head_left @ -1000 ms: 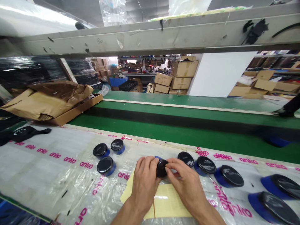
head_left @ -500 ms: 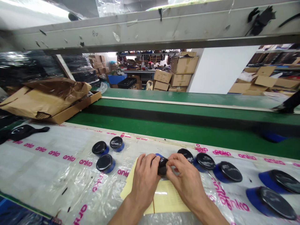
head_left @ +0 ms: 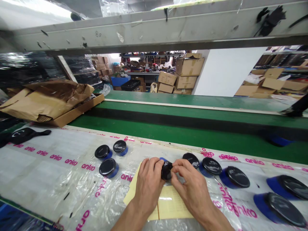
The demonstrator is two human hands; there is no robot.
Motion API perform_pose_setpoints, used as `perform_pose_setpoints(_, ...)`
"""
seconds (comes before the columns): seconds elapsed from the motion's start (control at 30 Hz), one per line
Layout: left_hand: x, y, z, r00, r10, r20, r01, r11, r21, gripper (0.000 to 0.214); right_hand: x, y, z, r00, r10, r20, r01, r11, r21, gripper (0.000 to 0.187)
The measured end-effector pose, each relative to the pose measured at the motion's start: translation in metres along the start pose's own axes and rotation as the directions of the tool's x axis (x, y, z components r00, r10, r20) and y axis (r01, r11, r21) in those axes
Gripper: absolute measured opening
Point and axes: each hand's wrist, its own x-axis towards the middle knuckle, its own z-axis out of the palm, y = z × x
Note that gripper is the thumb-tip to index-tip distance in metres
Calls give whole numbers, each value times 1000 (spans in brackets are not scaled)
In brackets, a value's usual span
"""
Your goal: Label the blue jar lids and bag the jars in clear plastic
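Between my hands is a round blue container with a glossy black top [head_left: 166, 170], tilted so its top faces me. My left hand [head_left: 149, 178] wraps its fingers around the container's left side. With thumb and fingertips pinched together, my right hand [head_left: 189, 179] touches the right edge of the black top; whether a thin piece is in that pinch I cannot make out. Beneath both hands lie yellow sheets [head_left: 172, 203] on the plastic-covered table. More blue containers with black tops stand on both sides, one [head_left: 191, 160] just beyond my right hand.
Three similar containers [head_left: 108, 167] stand left, and several more [head_left: 235, 176] to the right. Past the table runs a green conveyor belt [head_left: 144, 123]. A cardboard tray [head_left: 79, 110] with brown paper sits at far left. A grey beam [head_left: 144, 30] crosses overhead.
The container has turned slightly in my hands, showing more of its black top. My right fingertips have shifted a little at its edge; the left hand stays around it.
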Motion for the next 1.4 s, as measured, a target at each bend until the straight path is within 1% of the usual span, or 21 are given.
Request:
perform_pose_setpoints(0.17, 0, -1, 0, 999, -47, 16, 48, 998, -31, 57, -2, -3, -3, 1000, 1, -9, -2, 1000, -17, 15)
perform_pose_setpoints(0.27, 0, -1, 1, 999, -52, 14, 53, 998, -41, 59, -2, -2, -4, 999, 33, -6, -33, 999, -16, 15)
perform_pose_setpoints(0.33, 0, -1, 1, 999, -49, 10, 49, 998, -38, 60, -2, 1, -4, 997, 77, 9, -77, 997, 0, 13)
perform_pose_setpoints(0.43, 0, -1, 2, 999, -32, -8, 32, 999, -23, 61, -2, 6, -3, 992, 122, 36, -123, 992, 24, 18)
perform_pose_setpoints(0.67, -2, -2, 2, 1000, -6, 0, 6, 1000, -24, 60, -1, 8, -1, 981, 190, 48, -195, 972, 135, 10)
perform_pose_setpoints(0.83, -1, -1, 1, 1000, 2, 0, -2, 1000, -11, 59, 0, 6, -1, 974, 208, 91, -221, 959, 176, 11)
perform_pose_setpoints(0.93, 0, -1, 1, 1000, 8, -4, -8, 1000, -2, 60, 2, 4, -2, 973, 206, 107, -222, 962, 162, 14)
perform_pose_setpoints(1.1, -1, -2, 1, 1000, -4, 10, 4, 1000, -18, 60, 4, 1, -2, 981, 162, 109, -169, 983, 66, 16)
perform_pose_setpoints(1.27, -1, -3, 1, 999, -32, 10, 33, 999, -39, 59, -4, 0, 2, 992, 114, 54, -113, 993, -30, 19)
perform_pose_setpoints(1.4, 0, -2, 1, 999, -35, 3, 35, 999, -28, 58, -7, 4, 4, 990, 141, 27, -141, 990, -3, 19)
